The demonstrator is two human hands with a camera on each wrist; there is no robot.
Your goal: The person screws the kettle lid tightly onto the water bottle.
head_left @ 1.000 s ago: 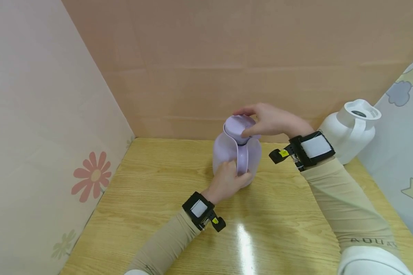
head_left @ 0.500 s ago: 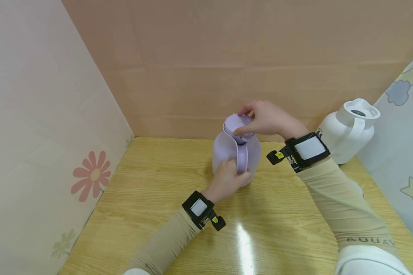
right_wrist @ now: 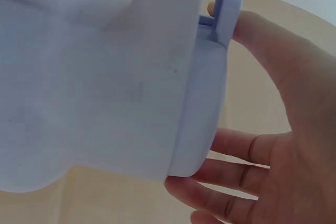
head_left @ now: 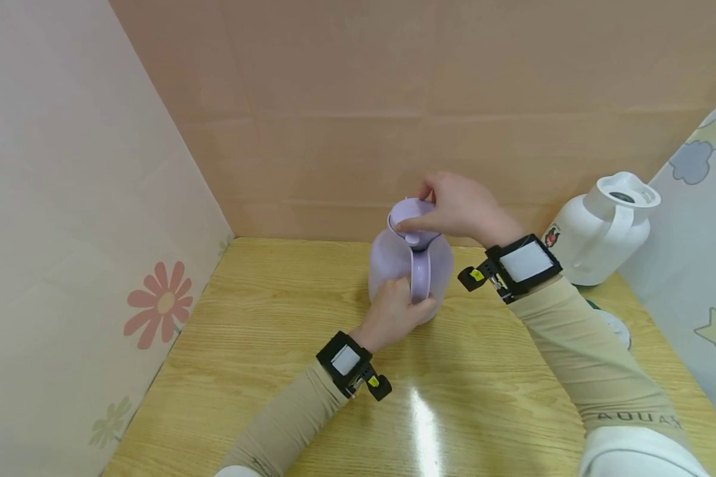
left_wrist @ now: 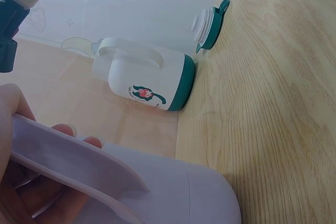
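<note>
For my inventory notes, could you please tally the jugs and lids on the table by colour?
Lilac: 2, jug and its lid
White and green: 2, jug and loose lid
Total: 4

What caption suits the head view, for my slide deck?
Left hand grips lilac jug handle; right hand holds its lid.

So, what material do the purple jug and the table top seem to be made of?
The purple jug looks like matte plastic: one even lilac colour, smooth moulded handle, no shine. The table top looks like wood or wood-pattern laminate: light grain lines, with a glossy glare patch.
</note>
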